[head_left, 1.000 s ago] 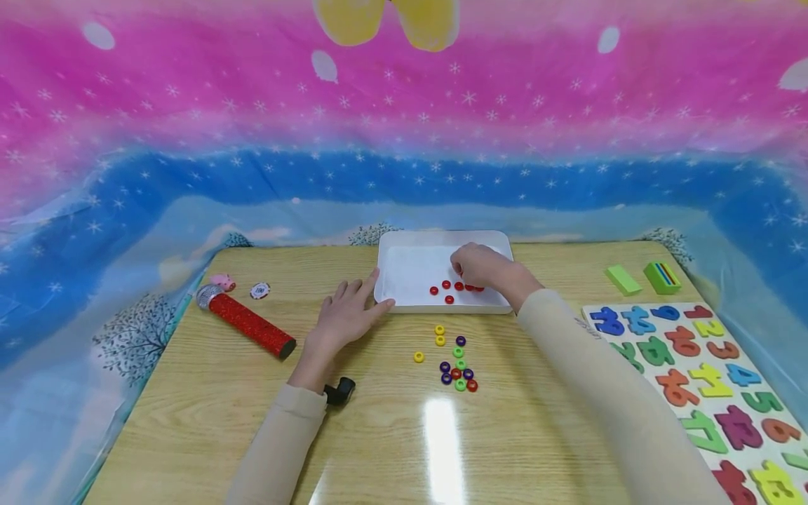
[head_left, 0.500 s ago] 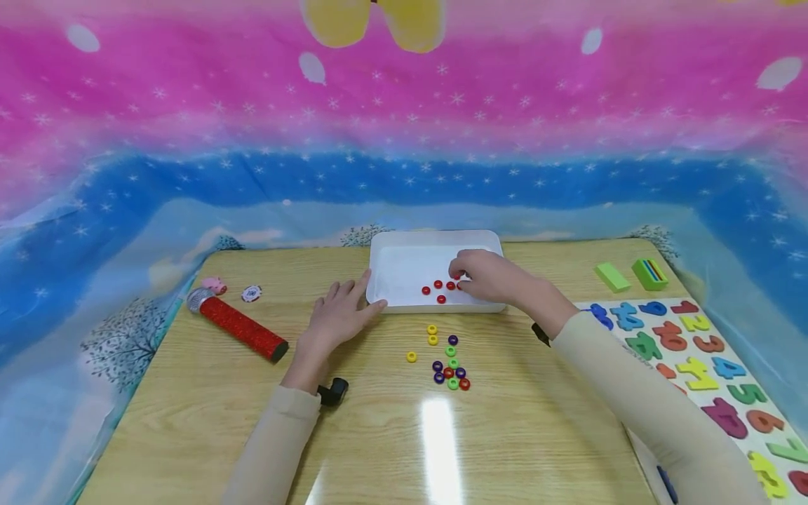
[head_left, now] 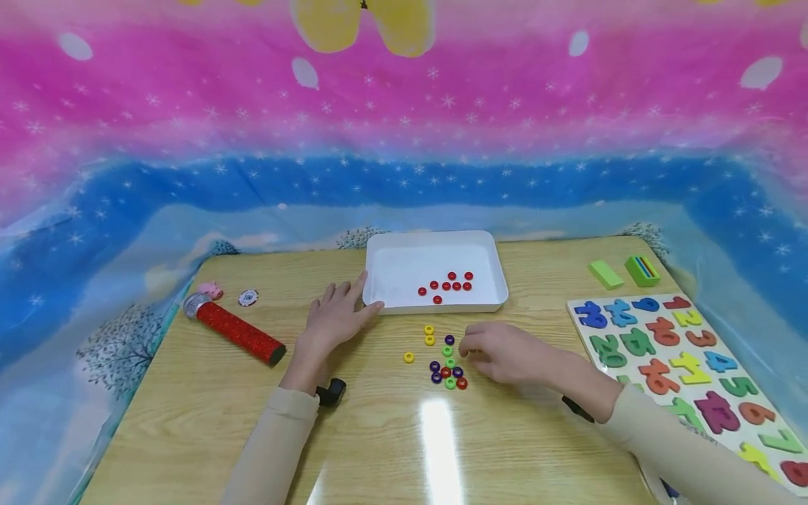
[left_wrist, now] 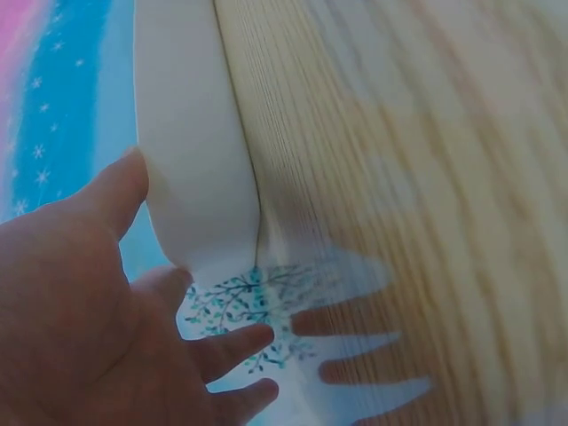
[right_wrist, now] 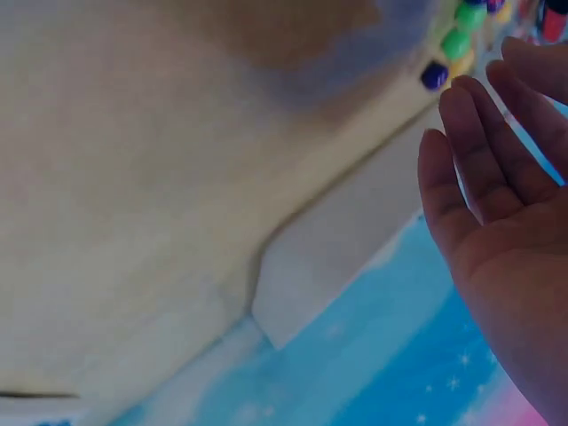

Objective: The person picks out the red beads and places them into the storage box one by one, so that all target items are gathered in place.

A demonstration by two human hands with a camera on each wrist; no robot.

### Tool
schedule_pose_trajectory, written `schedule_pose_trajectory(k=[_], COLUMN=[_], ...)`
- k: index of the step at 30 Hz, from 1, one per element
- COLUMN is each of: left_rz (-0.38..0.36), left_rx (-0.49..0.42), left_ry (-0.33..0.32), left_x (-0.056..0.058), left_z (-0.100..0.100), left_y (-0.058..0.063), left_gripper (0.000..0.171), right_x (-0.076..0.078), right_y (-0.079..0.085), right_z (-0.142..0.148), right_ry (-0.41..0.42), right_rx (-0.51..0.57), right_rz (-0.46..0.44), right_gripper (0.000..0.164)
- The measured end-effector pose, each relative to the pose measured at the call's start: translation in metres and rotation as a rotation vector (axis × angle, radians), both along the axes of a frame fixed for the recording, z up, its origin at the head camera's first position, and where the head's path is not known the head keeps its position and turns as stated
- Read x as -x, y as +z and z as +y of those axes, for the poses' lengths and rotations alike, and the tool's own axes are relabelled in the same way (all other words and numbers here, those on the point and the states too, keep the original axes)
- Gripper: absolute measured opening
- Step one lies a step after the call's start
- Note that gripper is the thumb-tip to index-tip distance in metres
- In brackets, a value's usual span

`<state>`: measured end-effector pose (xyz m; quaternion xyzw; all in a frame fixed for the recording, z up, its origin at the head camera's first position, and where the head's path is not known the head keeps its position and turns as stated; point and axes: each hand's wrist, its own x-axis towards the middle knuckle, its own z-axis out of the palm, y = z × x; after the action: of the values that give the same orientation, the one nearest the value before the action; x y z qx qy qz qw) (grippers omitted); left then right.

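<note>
A white tray [head_left: 429, 308] lies at the back of the table with several red ring beads [head_left: 446, 286] in it. My left hand [head_left: 331, 324] touches the tray's left side with thumb and a finger, the others spread; in the left wrist view those fingertips meet the tray wall [left_wrist: 200, 160]. On the table before the tray sit loose yellow beads [head_left: 409, 358], purple beads [head_left: 435, 366], green beads [head_left: 450, 384] and red beads [head_left: 462, 384]. Just right of them hovers my right hand [head_left: 508, 352], its fingers slightly bent and holding nothing in the right wrist view.
At the left lie a red glittery microphone [head_left: 240, 333], a poker chip [head_left: 248, 298] and a pink pig toy [head_left: 211, 290]. Light green blocks [head_left: 606, 274] stand back right, behind a number puzzle board [head_left: 682, 372]. A printed cloth [head_left: 416, 182] hangs round the table.
My right hand has left the tray and come toward me to the loose beads; more red beads in the tray now show. The left hand stays at the tray. The head view has shifted slightly.
</note>
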<state>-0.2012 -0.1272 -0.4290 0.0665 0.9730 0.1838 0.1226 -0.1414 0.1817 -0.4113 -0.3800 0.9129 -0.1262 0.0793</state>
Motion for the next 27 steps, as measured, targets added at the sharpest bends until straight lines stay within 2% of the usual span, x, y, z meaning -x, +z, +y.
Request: schedule_pose_trajectory(k=[4, 9, 21, 27], left_rz=[0.000, -0.004, -0.001, -0.009], left_rx=[-0.005, -0.012, -0.016, -0.016], left_ry=[-0.001, -0.007, -0.006, -0.006], left_x=[0.000, -0.001, 0.000, -0.002], left_z=[-0.001, -0.001, 0.000, -0.001], left_y=[-0.001, 0.000, 0.001, 0.001], left_gripper=[0.077, 0.076, 0.075, 0.076], right_x=[-0.018, -0.030, -0.035, -0.034], right_y=[-0.007, -0.008, -0.014, -0.016], right_z=[-0.001, -0.005, -0.011, -0.015], right_ry=[-0.005, 0.004, 0.060, 0.062], right_rx=[-0.013, 0.001, 0.042, 0.031], right_rz=[-0.073, -0.109, -0.001, -0.032], right_gripper=[0.020, 0.018, 0.010, 0.010])
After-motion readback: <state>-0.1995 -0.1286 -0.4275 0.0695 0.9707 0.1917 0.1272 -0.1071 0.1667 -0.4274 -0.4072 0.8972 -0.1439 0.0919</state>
